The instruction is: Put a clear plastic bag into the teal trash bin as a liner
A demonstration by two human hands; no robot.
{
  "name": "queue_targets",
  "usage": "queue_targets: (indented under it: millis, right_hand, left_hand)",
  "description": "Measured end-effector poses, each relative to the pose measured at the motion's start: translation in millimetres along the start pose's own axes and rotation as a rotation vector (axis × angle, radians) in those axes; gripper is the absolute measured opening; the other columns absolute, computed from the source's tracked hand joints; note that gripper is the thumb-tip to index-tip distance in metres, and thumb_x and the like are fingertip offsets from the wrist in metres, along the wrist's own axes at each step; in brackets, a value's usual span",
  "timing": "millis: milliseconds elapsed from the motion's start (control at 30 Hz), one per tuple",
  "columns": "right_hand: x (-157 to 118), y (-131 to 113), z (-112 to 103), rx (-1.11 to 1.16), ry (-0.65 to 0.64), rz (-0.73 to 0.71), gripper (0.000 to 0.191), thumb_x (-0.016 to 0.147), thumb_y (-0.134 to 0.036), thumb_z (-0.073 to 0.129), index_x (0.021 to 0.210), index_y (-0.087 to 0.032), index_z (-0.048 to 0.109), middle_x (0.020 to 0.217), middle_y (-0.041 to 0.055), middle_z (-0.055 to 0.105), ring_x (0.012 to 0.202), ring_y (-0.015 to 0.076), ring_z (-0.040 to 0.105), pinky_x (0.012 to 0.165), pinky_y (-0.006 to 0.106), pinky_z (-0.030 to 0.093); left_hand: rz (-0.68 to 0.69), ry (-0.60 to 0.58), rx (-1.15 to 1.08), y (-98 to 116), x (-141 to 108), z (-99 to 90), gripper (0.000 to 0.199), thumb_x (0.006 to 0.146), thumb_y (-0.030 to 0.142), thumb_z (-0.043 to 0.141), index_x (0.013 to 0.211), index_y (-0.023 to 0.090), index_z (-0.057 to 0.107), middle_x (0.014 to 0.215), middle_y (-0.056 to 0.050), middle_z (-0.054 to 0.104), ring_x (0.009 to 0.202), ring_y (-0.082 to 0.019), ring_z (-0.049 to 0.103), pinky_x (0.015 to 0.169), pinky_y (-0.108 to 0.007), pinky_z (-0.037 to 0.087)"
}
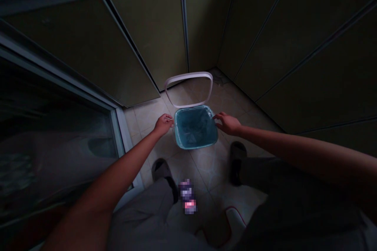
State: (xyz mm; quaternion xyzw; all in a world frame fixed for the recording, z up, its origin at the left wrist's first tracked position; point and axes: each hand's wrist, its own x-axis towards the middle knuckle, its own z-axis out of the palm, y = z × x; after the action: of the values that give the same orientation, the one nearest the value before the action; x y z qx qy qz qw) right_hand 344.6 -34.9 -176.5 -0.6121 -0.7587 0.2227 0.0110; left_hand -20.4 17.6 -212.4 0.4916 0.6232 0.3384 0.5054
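Observation:
A trash bin lined with a teal garbage bag (196, 129) stands on the floor between my hands, the bag folded over its rim. The pale ring (188, 74) of the bin is tilted up at the far side. My left hand (163, 124) is at the bin's left edge, fingers pinched together at the bag's border; a thin pale bit shows between them. At the opposite edge, my right hand (227, 123) has its thumb and fingertips closed on the bag's rim. The inside of the bag looks dark, with no contents that I can make out.
Cabinet panels (147, 27) enclose the far side and the right. A glass door with a pale frame (120, 125) is on the left. My slippered feet (161, 169) straddle the tiled floor (203, 164), with a pixelated patch (187, 196) and a red-edged pale item (235, 221) nearer me.

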Motion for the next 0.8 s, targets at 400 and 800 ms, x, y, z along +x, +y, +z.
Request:
queue_targets:
  millis: [400, 800]
  right_hand:
    - [47, -15, -67, 0.622, 0.234, 0.266, 0.055, 0.094, -0.016, 0.060, 0.149, -0.013, 0.052, 0.099, 0.0091, 0.074, 0.071, 0.0139, 0.065, 0.066, 0.023, 0.051]
    - [41, -26, -94, 0.607, 0.153, 0.112, 0.022, 0.086, -0.006, 0.064, 0.106, -0.012, 0.071, 0.081, 0.0059, 0.074, 0.060, 0.0098, 0.063, 0.054, 0.017, 0.043]
  left_hand:
    - [0.059, 0.004, -0.194, 74, 24, -2.0, 0.053, 0.088, 0.033, 0.066, 0.139, 0.027, 0.052, 0.091, -0.001, 0.071, 0.063, -0.010, 0.063, 0.062, -0.023, 0.049]
    - [-0.073, -0.025, -0.235, 69, -7, -15.7, 0.038, 0.074, 0.046, 0.069, 0.100, 0.018, 0.069, 0.078, -0.001, 0.069, 0.068, -0.014, 0.064, 0.062, -0.024, 0.045]
